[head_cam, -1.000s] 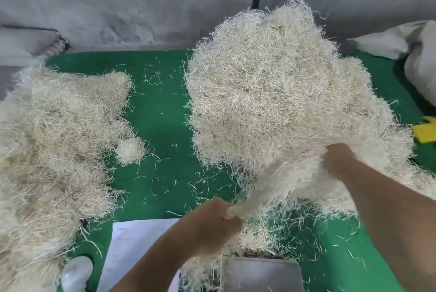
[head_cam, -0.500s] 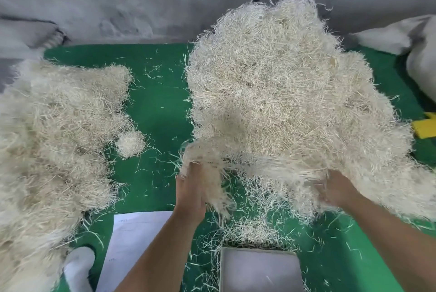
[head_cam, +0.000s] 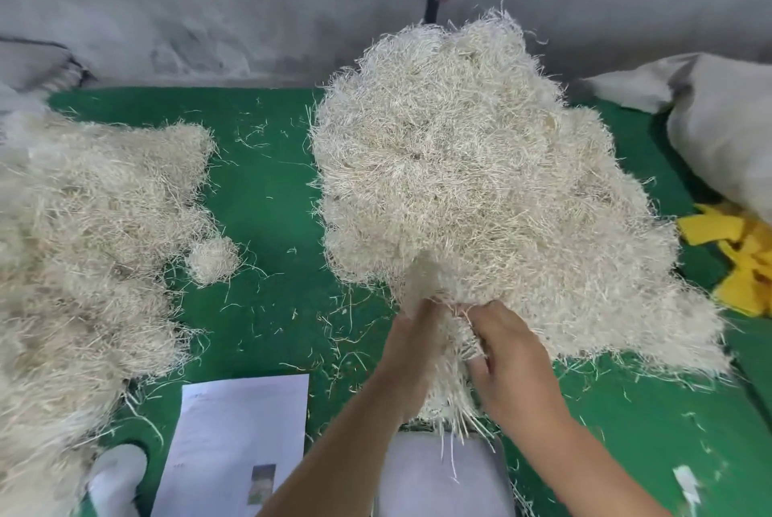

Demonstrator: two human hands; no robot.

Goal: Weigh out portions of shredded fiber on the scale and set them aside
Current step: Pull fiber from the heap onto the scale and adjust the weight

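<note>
A big heap of pale shredded fiber (head_cam: 480,182) rises on the green table (head_cam: 271,203), right of centre. At its near edge my left hand (head_cam: 411,345) and my right hand (head_cam: 507,362) meet and grip one tuft of fiber (head_cam: 449,374) between them. The tuft hangs just above the grey scale pan (head_cam: 438,479) at the bottom edge. A second wide pile of fiber (head_cam: 83,245) covers the left side, with a small ball of fiber (head_cam: 213,259) beside it.
A white printed sheet (head_cam: 238,441) lies at the near edge left of the scale. A white rounded object (head_cam: 117,479) sits at bottom left. Yellow pieces (head_cam: 743,261) and a grey sack (head_cam: 718,127) are at the right. Loose strands litter the green surface.
Both hands came together at the heap's near edge, from about a hand's width apart. They now hold one tuft between them over the scale pan.
</note>
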